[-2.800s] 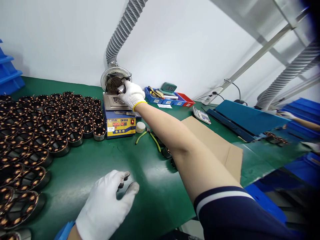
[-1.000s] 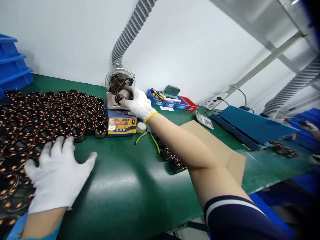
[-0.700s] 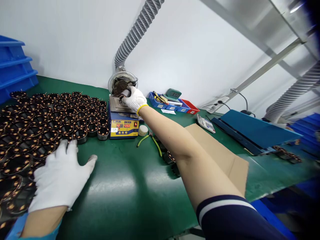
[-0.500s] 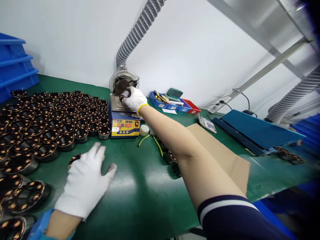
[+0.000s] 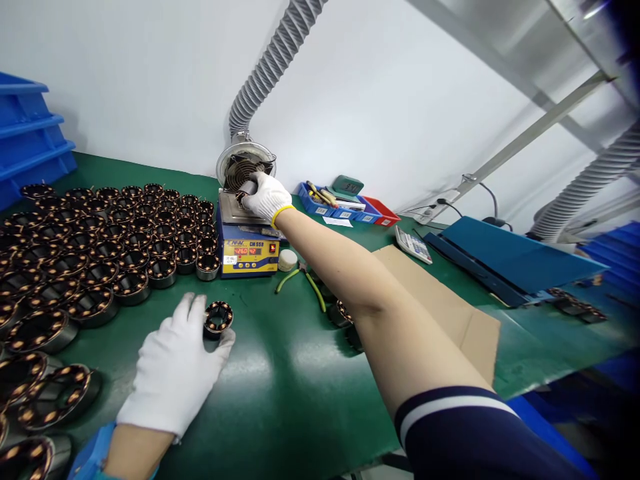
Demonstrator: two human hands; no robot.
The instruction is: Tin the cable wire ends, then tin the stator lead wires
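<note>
A wound motor stator (image 5: 219, 319), a dark ring with copper coils, sits between the thumb and fingers of my left hand (image 5: 173, 367), low over the green bench. That hand wears a white glove and is closed around the ring's side. Farther off, my right hand (image 5: 269, 198), gloved in white with a yellow cuff, grips another stator (image 5: 246, 191) by its outside. It holds this one at the metal top of a blue and yellow heated unit (image 5: 250, 257) with red digits, whose front reads CM 550. My fingers partly hide that stator.
Rows of stators (image 5: 100, 270) cover the bench's left side. A fume hose (image 5: 275, 67) ends in a fan hood (image 5: 245, 167) behind the unit. Green-handled pliers (image 5: 315, 290), a white round tub (image 5: 287, 260), tool bins (image 5: 320, 203), a calculator (image 5: 413, 245) and cardboard (image 5: 450, 300) lie rightward.
A stator that showed at the left of my left hand is now between its thumb and fingers. My right hand stays at the unit with its stator.
</note>
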